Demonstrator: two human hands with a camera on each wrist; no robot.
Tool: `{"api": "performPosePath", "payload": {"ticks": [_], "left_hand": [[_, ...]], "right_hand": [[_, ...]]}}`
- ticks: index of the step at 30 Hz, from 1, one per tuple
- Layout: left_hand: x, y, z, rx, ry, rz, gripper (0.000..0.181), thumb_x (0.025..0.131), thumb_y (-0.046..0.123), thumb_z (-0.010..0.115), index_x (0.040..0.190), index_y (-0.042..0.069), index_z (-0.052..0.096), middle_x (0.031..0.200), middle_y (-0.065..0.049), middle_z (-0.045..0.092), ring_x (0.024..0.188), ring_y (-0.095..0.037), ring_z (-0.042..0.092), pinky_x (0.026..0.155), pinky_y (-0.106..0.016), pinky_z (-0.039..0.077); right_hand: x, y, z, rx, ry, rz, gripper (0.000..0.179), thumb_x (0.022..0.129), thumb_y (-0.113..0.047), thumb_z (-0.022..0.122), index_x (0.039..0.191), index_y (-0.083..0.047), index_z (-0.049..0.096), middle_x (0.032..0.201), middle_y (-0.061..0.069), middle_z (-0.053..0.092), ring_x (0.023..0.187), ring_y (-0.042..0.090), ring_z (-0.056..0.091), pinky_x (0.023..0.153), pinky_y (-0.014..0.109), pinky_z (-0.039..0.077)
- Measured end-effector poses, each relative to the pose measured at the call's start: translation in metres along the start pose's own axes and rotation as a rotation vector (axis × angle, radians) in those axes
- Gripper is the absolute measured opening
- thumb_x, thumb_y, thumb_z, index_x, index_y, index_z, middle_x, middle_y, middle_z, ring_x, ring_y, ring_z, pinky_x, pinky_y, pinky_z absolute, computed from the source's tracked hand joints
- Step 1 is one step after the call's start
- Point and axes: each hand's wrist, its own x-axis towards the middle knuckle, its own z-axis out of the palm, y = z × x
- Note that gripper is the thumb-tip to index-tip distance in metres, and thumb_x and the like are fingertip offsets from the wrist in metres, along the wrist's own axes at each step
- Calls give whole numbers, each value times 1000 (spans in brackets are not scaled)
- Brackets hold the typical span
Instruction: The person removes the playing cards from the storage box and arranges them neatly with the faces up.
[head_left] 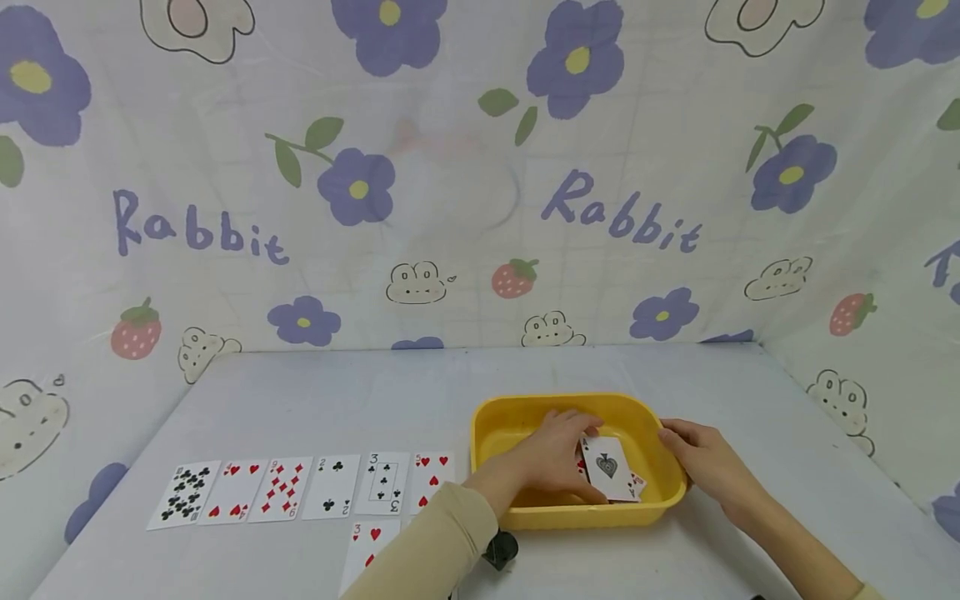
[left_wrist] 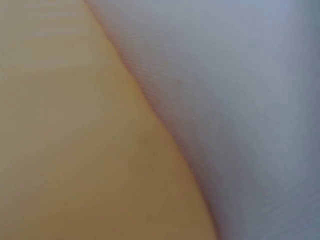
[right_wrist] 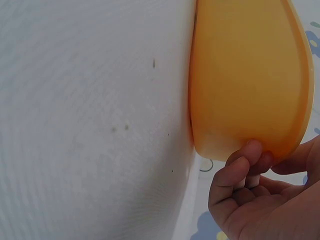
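Note:
A yellow plastic basin [head_left: 570, 518] stands on the table, with playing cards [head_left: 611, 468] inside, an ace of spades face up on top. My left hand [head_left: 551, 458] reaches over the near rim and grips the cards from the left, thumb at their near edge and fingers at the far side. Part of the cards is hidden behind that hand. At the basin's right end my right hand [head_left: 705, 462] pinches the rim. In the right wrist view, the thumb and curled fingers [right_wrist: 232, 172] hold the basin's end wall [right_wrist: 245, 90]. Only the basin's blurred side [left_wrist: 75, 140] and the table fill the left wrist view.
Left of the basin, several face-up cards lie in a row, among them a nine of diamonds [head_left: 281, 489] and a two of clubs [head_left: 331, 486]. A three of hearts [head_left: 366, 546] lies nearer, partly under my left sleeve. A small black object [head_left: 502, 548] sits before the basin.

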Motion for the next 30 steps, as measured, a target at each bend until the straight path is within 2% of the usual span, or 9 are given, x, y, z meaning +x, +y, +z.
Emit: {"api": "performPosePath", "payload": {"ticks": [6,11,15,18,21,24,30], "left_hand": [[-2,1,1,6,-24,-54,90,70,49,86,142,10,50,136,4,49,126,-16,37,107,-24,29],[-2,-3,1,-14,-4,-58,92,68,50,87,142,10,50,141,1,45,129,-18,34,108,-26,29],[-4,-4,-7,-83,39,-53,91,68,47,88,142,9,51,142,-1,45,132,-20,33,109,-30,29],[-11,-3,-19,-129,73,-45,91,68,48,88,142,11,50,142,1,45,130,-19,34,107,-32,33],[-25,1,-36,-141,99,-32,91,69,49,87,144,15,48,141,3,43,128,-16,34,105,-33,36],[-46,7,-56,-125,124,1,93,69,47,88,146,16,46,141,5,43,127,-15,34,105,-36,38],[-109,6,-86,-93,183,44,94,67,42,91,145,19,45,139,9,42,126,-10,35,103,-35,40]], "right_hand": [[-1,0,0,-5,0,9,54,107,-29,43,143,10,39,114,18,59,81,23,54,62,31,50],[-2,0,0,-6,-2,-6,53,107,-28,43,143,11,38,112,18,59,78,22,53,61,31,49],[-2,0,-1,-7,-3,-13,52,107,-27,43,143,11,39,112,18,59,77,22,53,60,31,49],[-1,-1,-1,-10,0,-12,52,107,-27,43,143,11,39,112,19,59,77,22,53,61,30,50],[0,-1,-1,-12,3,-10,52,107,-26,43,142,11,39,112,19,59,76,22,53,61,30,50],[-1,-1,-1,-9,4,-9,52,107,-26,43,142,11,39,112,19,59,77,22,53,60,30,50],[-1,0,-1,7,-2,-1,52,107,-27,44,142,11,40,113,18,60,78,22,54,61,30,50]]}}
